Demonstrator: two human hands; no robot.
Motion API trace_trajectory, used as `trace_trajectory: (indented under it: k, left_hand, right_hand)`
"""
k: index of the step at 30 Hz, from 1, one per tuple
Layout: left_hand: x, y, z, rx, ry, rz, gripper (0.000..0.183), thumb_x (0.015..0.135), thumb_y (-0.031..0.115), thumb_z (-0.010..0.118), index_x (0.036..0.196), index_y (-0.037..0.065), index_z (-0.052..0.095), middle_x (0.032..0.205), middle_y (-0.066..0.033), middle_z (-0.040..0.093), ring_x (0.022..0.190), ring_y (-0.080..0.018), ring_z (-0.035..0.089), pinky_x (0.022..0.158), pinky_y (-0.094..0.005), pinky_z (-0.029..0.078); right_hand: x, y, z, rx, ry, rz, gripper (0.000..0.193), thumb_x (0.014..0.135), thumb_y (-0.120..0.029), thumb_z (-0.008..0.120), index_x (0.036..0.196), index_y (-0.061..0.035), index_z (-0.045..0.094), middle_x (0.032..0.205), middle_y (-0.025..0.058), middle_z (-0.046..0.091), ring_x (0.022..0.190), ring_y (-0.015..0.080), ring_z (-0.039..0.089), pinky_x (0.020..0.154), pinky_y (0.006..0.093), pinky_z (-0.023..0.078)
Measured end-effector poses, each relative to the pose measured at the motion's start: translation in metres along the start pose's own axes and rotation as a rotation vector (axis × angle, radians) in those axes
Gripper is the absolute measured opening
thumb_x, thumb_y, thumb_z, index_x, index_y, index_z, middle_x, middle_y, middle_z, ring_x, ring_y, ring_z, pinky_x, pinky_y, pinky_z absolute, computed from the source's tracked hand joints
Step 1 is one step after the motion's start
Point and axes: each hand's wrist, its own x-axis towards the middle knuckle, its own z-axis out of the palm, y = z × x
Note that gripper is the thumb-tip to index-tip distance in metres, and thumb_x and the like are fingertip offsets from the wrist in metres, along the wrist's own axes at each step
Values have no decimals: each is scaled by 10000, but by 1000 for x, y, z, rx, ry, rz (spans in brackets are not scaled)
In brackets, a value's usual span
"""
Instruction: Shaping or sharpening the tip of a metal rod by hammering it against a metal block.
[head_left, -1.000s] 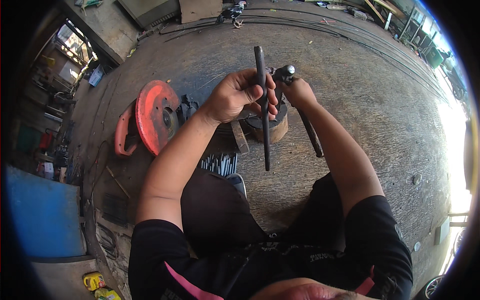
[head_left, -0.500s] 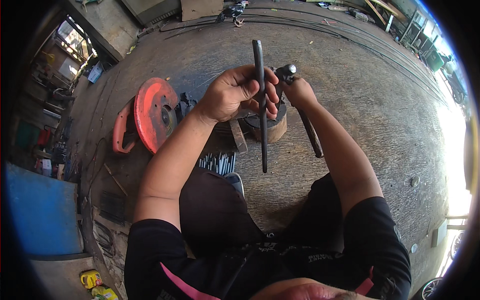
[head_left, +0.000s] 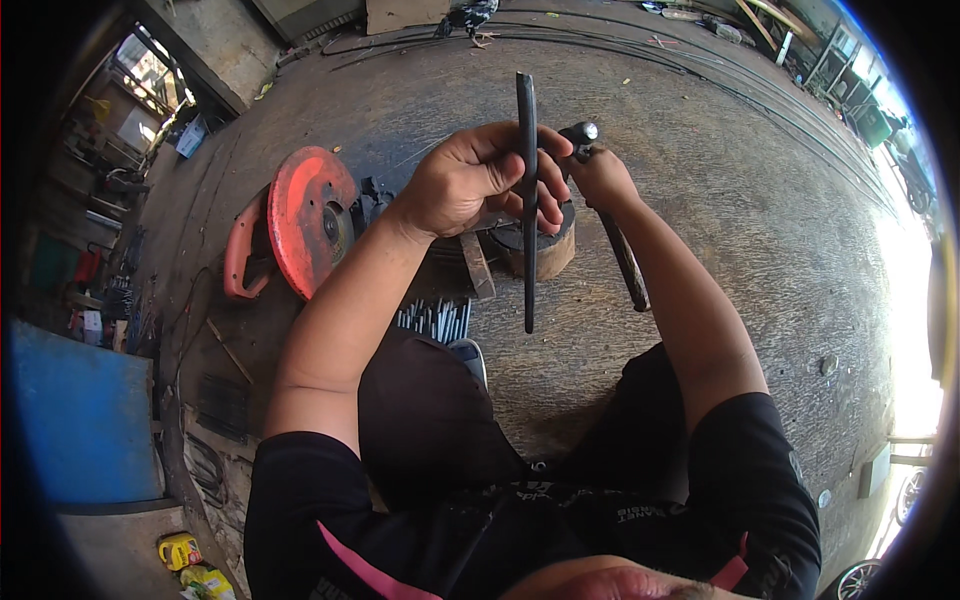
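Left hand (head_left: 468,180) is pinching a dark rod (head_left: 529,260) near-upright above the floor (head_left: 720,170), fingers loosely curling; right hand (head_left: 605,180) is gripping a hammer (head_left: 628,265) near its head! Below, a round wooden block (head_left: 556,258) is sitting; a red saw (head_left: 298,225) is resting leftward, long bars (head_left: 610,42) are stretching behind, a bird (head_left: 468,18) is standing there!

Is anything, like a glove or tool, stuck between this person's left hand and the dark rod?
Nothing visible: the bare left hand holds the dark rod directly. The hammer is in the right hand, off to the rod's right, not between them.
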Motion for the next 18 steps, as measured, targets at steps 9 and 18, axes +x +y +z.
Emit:
trace_trajectory:
  k: [9, 18]
  left_hand:
    - [-2, 3, 0, 22, 14, 12, 323, 962, 194, 553, 1214, -3, 504, 980, -202, 661, 837, -330, 697, 741, -456, 586]
    - [-1, 6, 3, 47, 88, 64, 306, 890, 206, 681, 1090, 12, 553, 873, -161, 667, 734, -251, 698, 640, -368, 606]
  right_hand:
    - [-7, -5, -2, -62, 59, -53, 538, 854, -502, 612, 926, 24, 692, 776, 175, 692, 800, 298, 700, 736, 403, 523]
    - [-8, -10, -4, 7, -38, 20, 525, 867, -493, 608, 896, 26, 685, 724, 163, 682, 736, 281, 699, 697, 388, 527]
